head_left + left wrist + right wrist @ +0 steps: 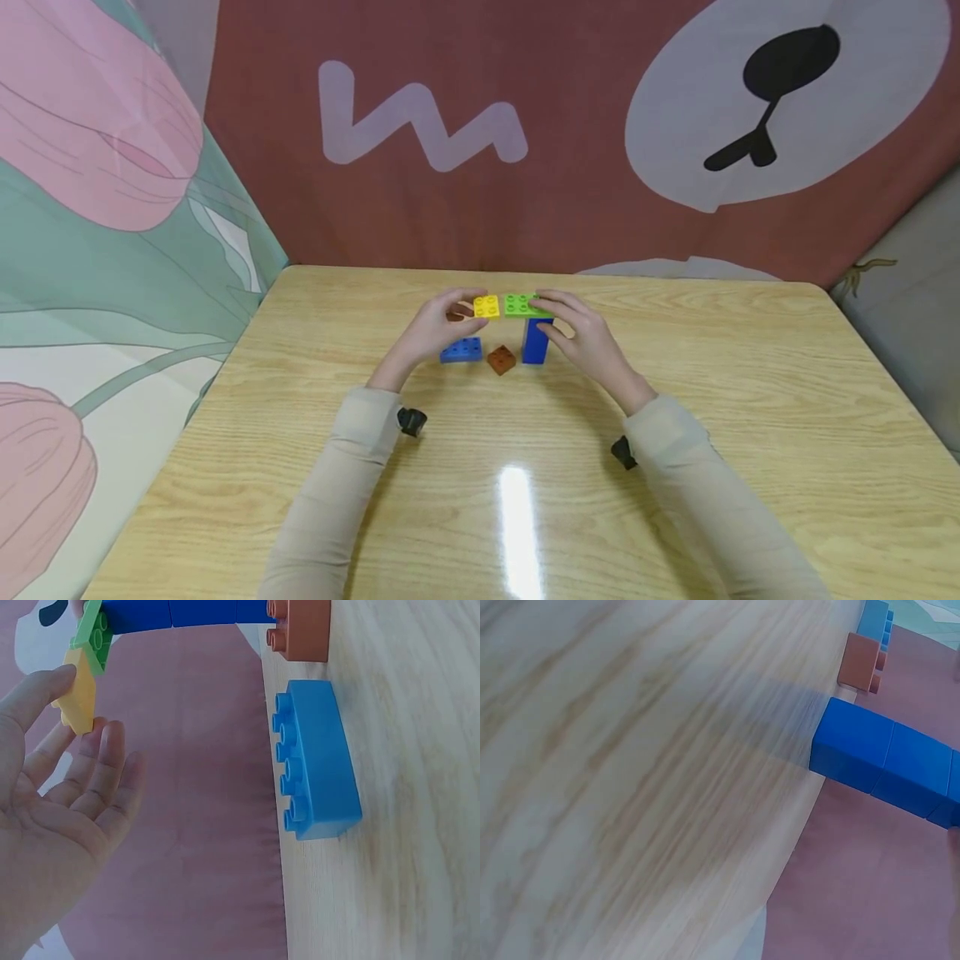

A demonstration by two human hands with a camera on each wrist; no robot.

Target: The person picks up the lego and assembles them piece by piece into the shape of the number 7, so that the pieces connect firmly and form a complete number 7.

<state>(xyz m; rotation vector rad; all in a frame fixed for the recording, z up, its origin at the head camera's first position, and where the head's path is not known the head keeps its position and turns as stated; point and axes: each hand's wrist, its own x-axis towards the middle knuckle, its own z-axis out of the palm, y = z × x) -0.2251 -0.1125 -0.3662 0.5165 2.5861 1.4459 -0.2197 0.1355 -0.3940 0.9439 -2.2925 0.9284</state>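
My left hand (441, 321) pinches a yellow toy building brick (486, 307) between thumb and fingertips. In the left wrist view, that brick (78, 694) overlaps the end of a long green building brick (93, 637). The green brick (519, 305) lies across the top of an upright stack of dark blue bricks (535, 342) and juts out to the left. My right hand (585, 333) grips at the green brick's right end, its thumb beside the top of the stack. Only a sliver of this hand shows at the right wrist view's edge; the blue stack (885, 754) fills its right side.
A brown brick (501, 360) sits on the wooden table (465, 517), left of the stack. Farther left, below my left hand, lies a lighter blue long brick (461, 350), studs up. Behind the table's back edge hangs a printed cloth (450, 217).
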